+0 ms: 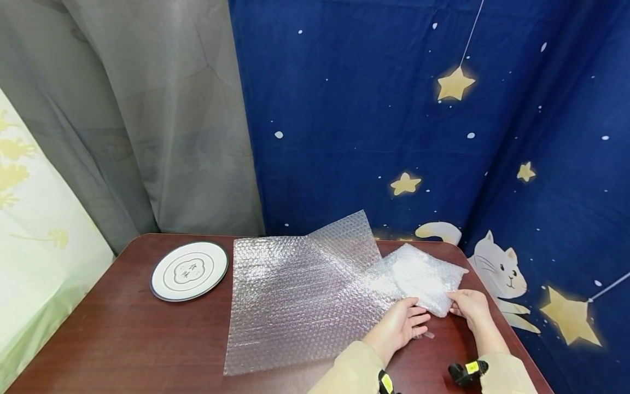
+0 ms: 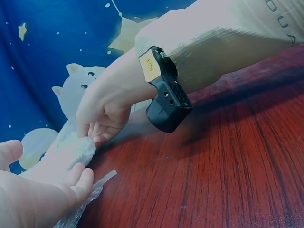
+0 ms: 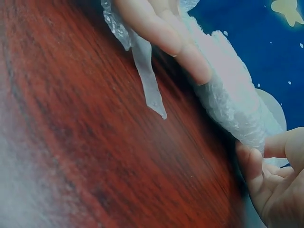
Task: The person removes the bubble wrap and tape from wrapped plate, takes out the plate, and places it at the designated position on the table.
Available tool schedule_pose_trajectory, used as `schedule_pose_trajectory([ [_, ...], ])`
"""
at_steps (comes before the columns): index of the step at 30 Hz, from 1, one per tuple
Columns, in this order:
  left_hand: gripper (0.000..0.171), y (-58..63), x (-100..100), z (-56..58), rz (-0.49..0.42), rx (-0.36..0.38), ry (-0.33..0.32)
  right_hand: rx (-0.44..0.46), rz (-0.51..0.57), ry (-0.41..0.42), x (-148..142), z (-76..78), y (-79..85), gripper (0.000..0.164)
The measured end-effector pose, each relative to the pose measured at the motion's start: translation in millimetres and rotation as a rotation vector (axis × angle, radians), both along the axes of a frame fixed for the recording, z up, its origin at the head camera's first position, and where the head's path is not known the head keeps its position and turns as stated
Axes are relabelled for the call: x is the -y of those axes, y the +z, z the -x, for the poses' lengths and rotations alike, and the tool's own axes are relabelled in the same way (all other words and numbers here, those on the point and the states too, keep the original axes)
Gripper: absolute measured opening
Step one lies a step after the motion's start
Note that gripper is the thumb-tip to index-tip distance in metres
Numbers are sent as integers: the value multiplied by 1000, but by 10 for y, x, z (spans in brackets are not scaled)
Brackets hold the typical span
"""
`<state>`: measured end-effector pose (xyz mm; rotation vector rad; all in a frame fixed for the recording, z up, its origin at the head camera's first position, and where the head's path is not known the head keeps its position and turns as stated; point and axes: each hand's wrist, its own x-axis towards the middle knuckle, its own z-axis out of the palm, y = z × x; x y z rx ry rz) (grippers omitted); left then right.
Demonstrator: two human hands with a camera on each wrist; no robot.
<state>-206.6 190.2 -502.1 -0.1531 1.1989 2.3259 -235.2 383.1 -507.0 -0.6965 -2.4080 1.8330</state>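
At the right end of the red-brown wood-grain worktop (image 1: 123, 334), a whitish, roughly square bubble-wrap packet (image 1: 424, 276) is pinched at its near-right edge by the right hand (image 1: 472, 307), one corner pointed rightward, its long axis unclear, while the left hand (image 1: 400, 326) is held, fingers extended, at its near edge.

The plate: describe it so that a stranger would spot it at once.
Find the brown table. Near its far left corner, beside the bubble wrap, lies the plate. Unlike that wrap, it is opaque, round and white, with a dark rim.
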Motion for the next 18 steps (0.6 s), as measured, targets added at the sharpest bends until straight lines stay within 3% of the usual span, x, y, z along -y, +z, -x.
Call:
schedule_pose_trajectory([
  [9,41,8,16,5,-12,-22,-12,-10,-50,-26,6,-69,7,38],
  [18,38,53,6,28,-3,-49,-20,-50,-101,-37,8,-136,62,34],
])
